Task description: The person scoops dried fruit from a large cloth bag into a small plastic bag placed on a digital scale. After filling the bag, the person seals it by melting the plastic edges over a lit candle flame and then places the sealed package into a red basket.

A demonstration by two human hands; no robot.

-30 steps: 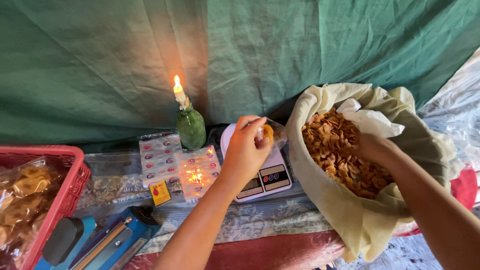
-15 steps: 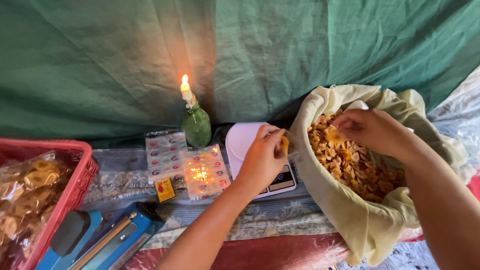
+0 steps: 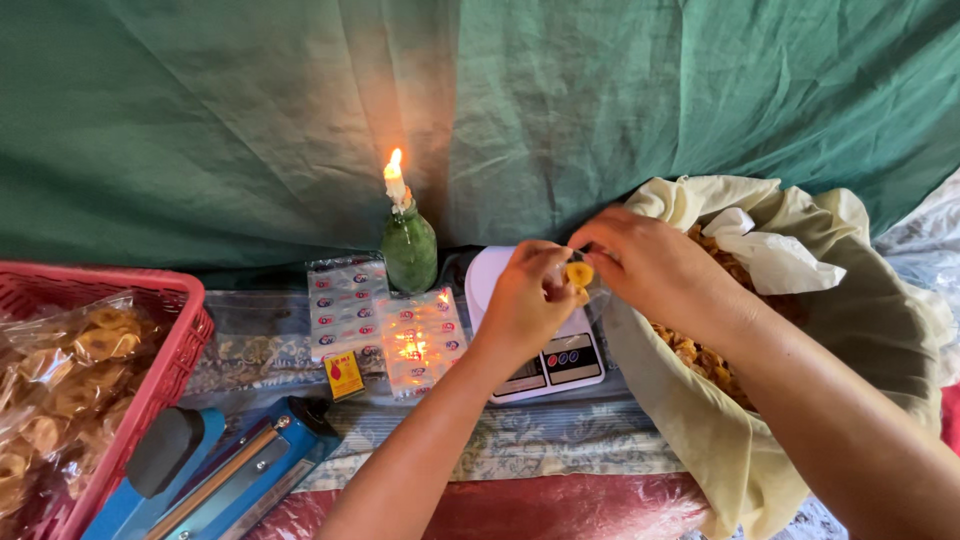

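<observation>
Hands meet over the scale

Left hand (image 3: 525,305) and right hand (image 3: 650,265) pinch a round yellow chip (image 3: 579,273) with fingers clamped on it, above the white digital kitchen scale (image 3: 545,355), beside the cream cloth-lined sack of chips (image 3: 800,330).

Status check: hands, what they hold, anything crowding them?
Left hand and right hand pinch a small clear bag with yellow chips over the white scale. Chip sack alongside. Candle burning close by.

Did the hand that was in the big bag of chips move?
Yes. The right hand left the cloth bag and moved left, meeting the left hand over the white scale.
</observation>
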